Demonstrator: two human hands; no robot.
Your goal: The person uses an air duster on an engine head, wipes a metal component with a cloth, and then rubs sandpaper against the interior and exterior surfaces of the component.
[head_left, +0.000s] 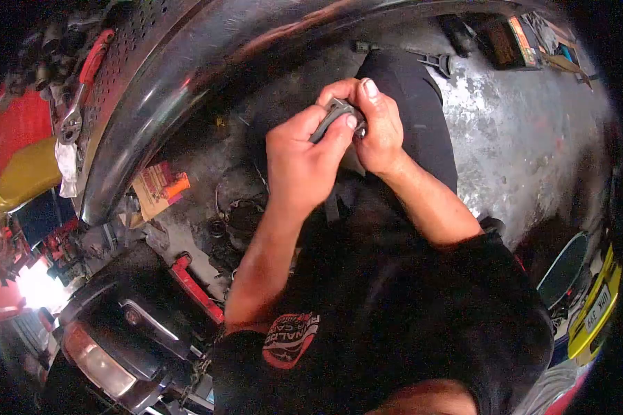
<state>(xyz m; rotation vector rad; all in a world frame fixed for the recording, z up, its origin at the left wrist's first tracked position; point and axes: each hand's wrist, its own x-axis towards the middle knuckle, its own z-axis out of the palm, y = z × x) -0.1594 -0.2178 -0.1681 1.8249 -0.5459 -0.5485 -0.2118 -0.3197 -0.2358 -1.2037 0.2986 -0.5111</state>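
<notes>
Both hands meet over my dark-trousered leg, around a small grey metal part (pixel 329 120) with a dark, rounded end. My left hand (pixel 301 155) is closed on it, with the thumb pressed along its near side. My right hand (pixel 379 131) is wrapped round its other end, thumb pointing up. The fingers cover much of the part, so I cannot make out its exact kind.
A curved dark body panel (pixel 160 104) arches close to the hands. A red-handled ratchet (pixel 72 124) lies on the left. Below are a cardboard box (pixel 149 190), a red metal bar (pixel 197 290) and a headlight (pixel 102 366). An open box (pixel 509 45) stands on the floor at upper right.
</notes>
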